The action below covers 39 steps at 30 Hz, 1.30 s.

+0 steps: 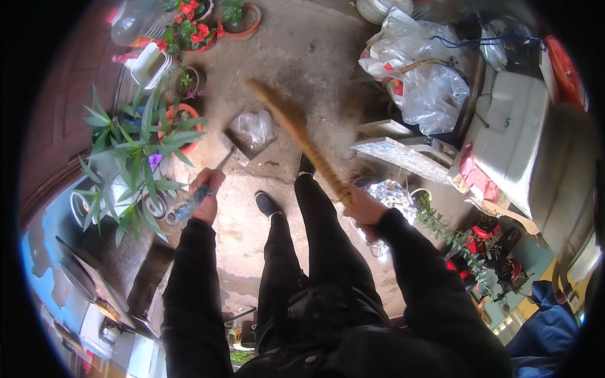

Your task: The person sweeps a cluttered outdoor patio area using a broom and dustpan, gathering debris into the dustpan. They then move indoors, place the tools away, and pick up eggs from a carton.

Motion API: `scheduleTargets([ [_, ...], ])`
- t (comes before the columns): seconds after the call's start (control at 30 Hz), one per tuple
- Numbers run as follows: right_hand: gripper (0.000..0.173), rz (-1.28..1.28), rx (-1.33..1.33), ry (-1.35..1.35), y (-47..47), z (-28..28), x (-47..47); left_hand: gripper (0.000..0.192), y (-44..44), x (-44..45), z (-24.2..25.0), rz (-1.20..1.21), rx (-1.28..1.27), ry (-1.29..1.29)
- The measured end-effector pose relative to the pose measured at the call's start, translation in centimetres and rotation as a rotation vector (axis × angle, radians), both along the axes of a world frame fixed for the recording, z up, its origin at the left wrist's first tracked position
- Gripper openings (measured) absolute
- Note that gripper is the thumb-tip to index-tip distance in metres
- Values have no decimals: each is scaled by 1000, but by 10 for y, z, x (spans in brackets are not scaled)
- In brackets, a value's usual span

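Note:
My left hand [206, 191] grips the handle of a dustpan [242, 152]; blue wrapping covers the end of that handle. Inside the pan, which lies on the concrete floor, are a crumpled clear plastic bag [255, 125] and some loose debris. A short straw hand broom [314, 156] is held in my right hand [366, 208] by its bound handle. Its bristle end, blurred, points up and left, to the right of the dustpan and apart from it. A few bits of debris lie on the floor [283, 90] near the pan's front edge.
Potted plants, including a long-leaved one [142, 137] and red flowers [194, 30], line the left by a wooden door [66, 104]. To the right are plastic bags [420, 71], a tilted board [401, 158], a white foam box [508, 137] and a foil-like bundle [390, 193].

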State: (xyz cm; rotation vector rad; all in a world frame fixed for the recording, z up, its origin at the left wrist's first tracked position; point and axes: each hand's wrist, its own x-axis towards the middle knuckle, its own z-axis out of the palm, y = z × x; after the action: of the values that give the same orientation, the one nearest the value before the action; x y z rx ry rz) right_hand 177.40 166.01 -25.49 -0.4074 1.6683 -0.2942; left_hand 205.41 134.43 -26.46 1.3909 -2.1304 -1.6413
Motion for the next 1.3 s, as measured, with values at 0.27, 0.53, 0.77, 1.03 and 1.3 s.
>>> scheduleTargets([
  [0.27,15,263,-243,22,-14,-99,22,21,3,8,-2,10,20,3],
  [0.53,51,251,-5,-328,-83,-44,121,21,2,8,-1,22,27,-24],
  [0.77,52,440,-105,-181,-86,33,27,27,19,34,26,136,-4,-41],
  [1.03,49,631,-145,232,-161,11,-83,23,37,72,24,471,8,8],
  [1.3,40,923,-158,278,-219,-89,5,32,36,78,-2,387,-25,-64],
])
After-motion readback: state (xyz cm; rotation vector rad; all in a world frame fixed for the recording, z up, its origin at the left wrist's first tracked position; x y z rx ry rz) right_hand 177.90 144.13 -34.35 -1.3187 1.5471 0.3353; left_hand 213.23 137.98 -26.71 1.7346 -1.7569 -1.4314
